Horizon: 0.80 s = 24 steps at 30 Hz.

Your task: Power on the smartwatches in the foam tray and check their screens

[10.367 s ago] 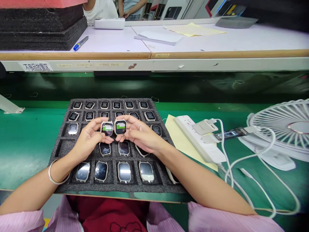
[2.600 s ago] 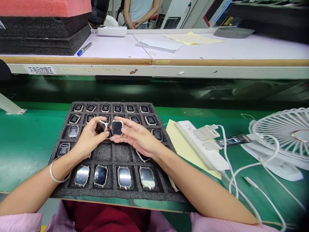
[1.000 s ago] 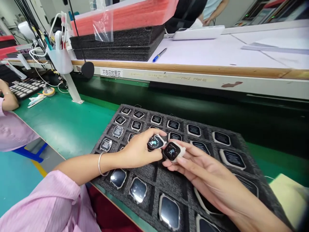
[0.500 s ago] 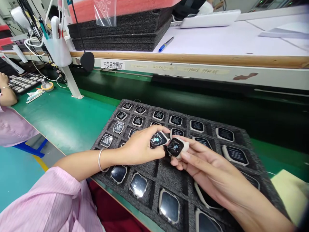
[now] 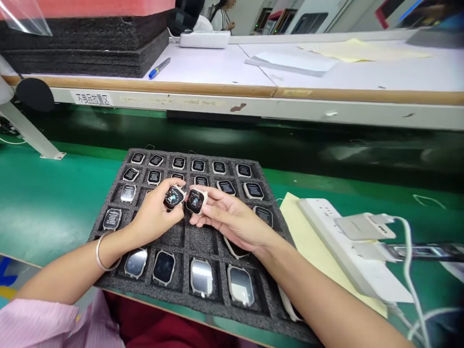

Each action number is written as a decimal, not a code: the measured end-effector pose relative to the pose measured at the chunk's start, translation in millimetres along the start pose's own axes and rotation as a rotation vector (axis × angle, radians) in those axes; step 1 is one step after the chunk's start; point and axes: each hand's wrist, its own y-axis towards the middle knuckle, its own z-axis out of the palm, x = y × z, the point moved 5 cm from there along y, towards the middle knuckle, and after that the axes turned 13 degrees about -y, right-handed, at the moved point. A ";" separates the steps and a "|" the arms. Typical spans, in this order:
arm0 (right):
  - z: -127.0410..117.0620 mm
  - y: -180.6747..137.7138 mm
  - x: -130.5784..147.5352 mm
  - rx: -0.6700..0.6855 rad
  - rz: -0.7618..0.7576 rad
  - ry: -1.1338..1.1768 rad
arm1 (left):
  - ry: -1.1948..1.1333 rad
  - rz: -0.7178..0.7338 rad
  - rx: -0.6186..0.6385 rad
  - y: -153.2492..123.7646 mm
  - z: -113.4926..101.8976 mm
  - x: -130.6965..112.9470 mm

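My left hand [image 5: 154,217] is closed around a smartwatch body [image 5: 173,197] with a lit screen. My right hand [image 5: 232,217] pinches a second smartwatch body [image 5: 195,200], also lit, right beside the first. Both are held just above the middle of a black foam tray [image 5: 108,278] on the green bench. The tray's far rows hold several watch bodies showing text screens [image 5: 219,167]. Its near row holds several with dark or reflective screens [image 5: 201,277]. Some pockets under my hands are empty.
A white power strip [image 5: 322,227] with plugged adapters and cables lies right of the tray on a yellow sheet [image 5: 290,212]. Behind runs a dark conveyor, then a raised white shelf with stacked black foam [image 5: 90,48], a blue pen [image 5: 159,68] and papers.
The view has swung back from the left to face the tray squarely. Both hands still hold their watches, whose screens went from dark to lit over the last few seconds.
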 end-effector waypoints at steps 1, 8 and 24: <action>0.6 0.1 0.0 0.010 -0.002 0.013 | -0.002 -0.009 -0.007 0.0 -0.2 -0.4; 3.5 -1.0 1.9 0.024 -0.006 0.053 | -0.055 -0.083 -0.038 -0.9 -3.3 -0.9; 13.4 -5.3 5.6 0.112 -0.079 0.070 | -0.072 -0.065 0.002 -3.5 1.3 -5.0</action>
